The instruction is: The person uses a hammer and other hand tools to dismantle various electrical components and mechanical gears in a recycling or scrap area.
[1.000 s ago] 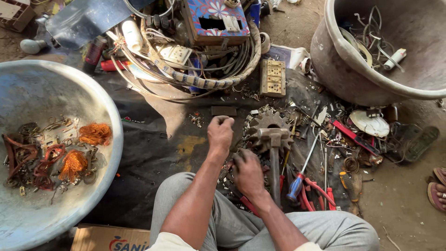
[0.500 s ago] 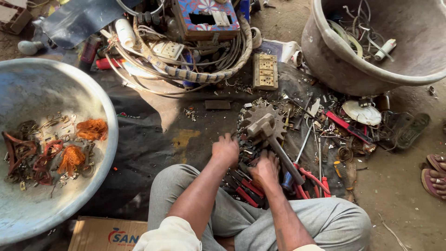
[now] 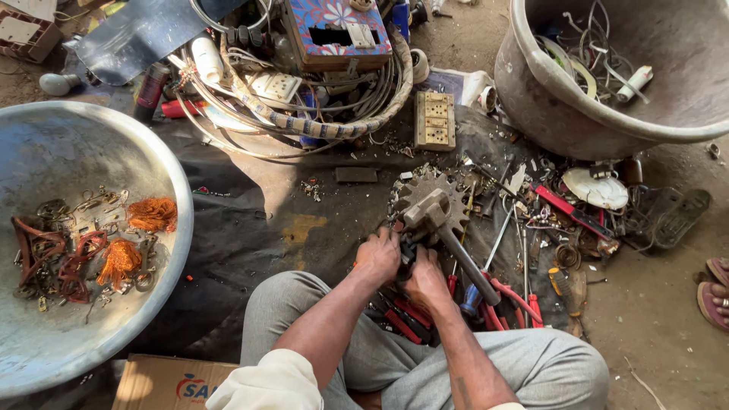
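**Both hands closed over a small part beside the hammer and toothed wheel**

Person seated on the ground, knees in grey trousers, working over a dark ground sheet point(image 3: 228, 235) spread on the dirt.

Left hand point(image 3: 377, 257): fingers curled shut, knuckles up, pressed down on a small dark piece point(image 3: 408, 250) lying between the two hands. The piece is mostly covered; I cannot tell what it is.

Right hand point(image 3: 427, 279): also curled closed, touching the left hand, gripping the same spot from the other side.

Just beyond the hands, near the middle of the sheet: a hammer point(image 3: 448, 235), head resting on a rusty toothed wheel point(image 3: 433, 201), handle running back toward the person's right knee. Red-handled pliers point(image 3: 402, 315) lie under the wrists, at the sheet's near edge.

Surroundings:
- Large metal basin point(image 3: 91, 152) at the sheet's left edge, holding copper wire bundles point(image 3: 152, 214) and scrap.
- Grey tub point(image 3: 577, 114) at the far right corner, with wires and bits inside.
- Tangle of cables point(image 3: 304, 125) and a blue patterned box point(image 3: 338, 34) along the far edge.
- Tan switch plate point(image 3: 434, 120) just right of the cables.
- Loose scrap and tools scattered right of the hammer.
- Cardboard box point(image 3: 163, 380) by the left knee.
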